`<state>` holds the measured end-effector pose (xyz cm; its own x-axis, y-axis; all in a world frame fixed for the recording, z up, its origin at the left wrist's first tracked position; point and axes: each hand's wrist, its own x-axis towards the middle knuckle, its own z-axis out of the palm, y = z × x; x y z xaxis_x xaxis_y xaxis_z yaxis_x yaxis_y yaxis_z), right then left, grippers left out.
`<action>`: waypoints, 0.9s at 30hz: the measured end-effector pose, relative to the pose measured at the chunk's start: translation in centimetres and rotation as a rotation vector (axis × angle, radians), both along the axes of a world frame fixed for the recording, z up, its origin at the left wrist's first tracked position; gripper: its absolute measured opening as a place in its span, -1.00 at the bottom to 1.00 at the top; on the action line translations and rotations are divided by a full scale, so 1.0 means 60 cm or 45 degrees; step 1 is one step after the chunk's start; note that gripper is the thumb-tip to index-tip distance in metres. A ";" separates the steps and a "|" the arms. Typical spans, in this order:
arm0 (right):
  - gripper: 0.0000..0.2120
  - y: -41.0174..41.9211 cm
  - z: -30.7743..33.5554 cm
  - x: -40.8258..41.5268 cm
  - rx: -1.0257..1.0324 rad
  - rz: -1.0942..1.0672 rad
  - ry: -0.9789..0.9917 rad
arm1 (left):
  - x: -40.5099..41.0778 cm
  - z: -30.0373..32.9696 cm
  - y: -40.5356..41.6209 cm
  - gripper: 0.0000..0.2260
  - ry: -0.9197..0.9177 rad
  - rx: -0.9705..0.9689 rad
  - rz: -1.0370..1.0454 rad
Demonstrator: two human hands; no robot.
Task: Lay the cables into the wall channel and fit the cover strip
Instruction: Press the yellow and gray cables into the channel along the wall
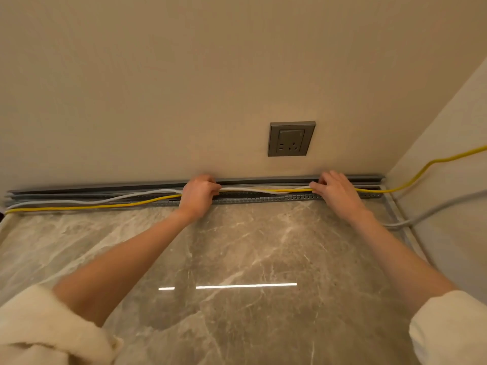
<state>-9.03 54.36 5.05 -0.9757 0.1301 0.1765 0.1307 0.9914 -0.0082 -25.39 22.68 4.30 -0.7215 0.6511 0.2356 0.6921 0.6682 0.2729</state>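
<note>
Both your hands are at the grey wall channel (263, 198), which runs along the foot of the wall where the marble counter (237, 246) meets it. It's open, no cover seated over the cables.

Your left hand (197, 194) is curled into a loose fist, fingers closed together around the yellow cable (105, 206) and white cable (110, 199) where they pass through it. Your right hand (336, 192) has fingertips (315, 186) pressed together, pinching the same two cables against the channel. Between your hands the white and yellow cables cross each other and lie just above the toothed front edge of the channel.

Left of your left hand, both cables bow outward from the channel and run to the counter's left edge, yellow in front, white behind. Not seated there.

Right of your right hand, the yellow cable follows the channel to the corner, then lifts off and climbs past the side wall (448, 154) out of view.

A grey cable (434, 210) comes in from the right along the side wall and ends at the counter's right rim, apart from the channel.

Long grey strips (105, 189) sit behind the cables against the wall; can't tell which one is the cover.

Wall socket (291, 138) sits above the channel between your hands, clear of them. Cream sleeves (52, 325) are pushed up both forearms.
</note>
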 end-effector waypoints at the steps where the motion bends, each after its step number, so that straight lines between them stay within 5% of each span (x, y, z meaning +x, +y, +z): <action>1: -0.86 -0.002 -0.004 -0.003 -0.115 -0.086 0.035 | 0.000 -0.002 0.001 -0.85 0.002 0.007 0.006; 4: -0.79 0.000 -0.020 -0.014 -0.383 -0.228 0.027 | 0.001 -0.007 0.004 -0.88 0.004 0.048 0.040; 9: -0.79 -0.004 -0.034 -0.001 0.015 -0.072 0.079 | 0.010 -0.015 0.008 -0.90 -0.068 0.095 0.058; 22: -0.62 -0.042 -0.050 0.018 0.056 -0.160 0.190 | 0.048 -0.037 0.013 -0.87 0.230 0.004 -0.058; 27: -0.56 -0.043 -0.054 0.024 0.057 -0.168 0.140 | 0.060 -0.021 0.068 -0.62 0.131 -0.246 -0.233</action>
<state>-7.60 51.79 1.83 -0.9251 0.2456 0.2896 0.2608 0.9653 0.0144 -21.81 26.78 3.06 -0.5663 0.8084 0.1605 0.8236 0.5622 0.0745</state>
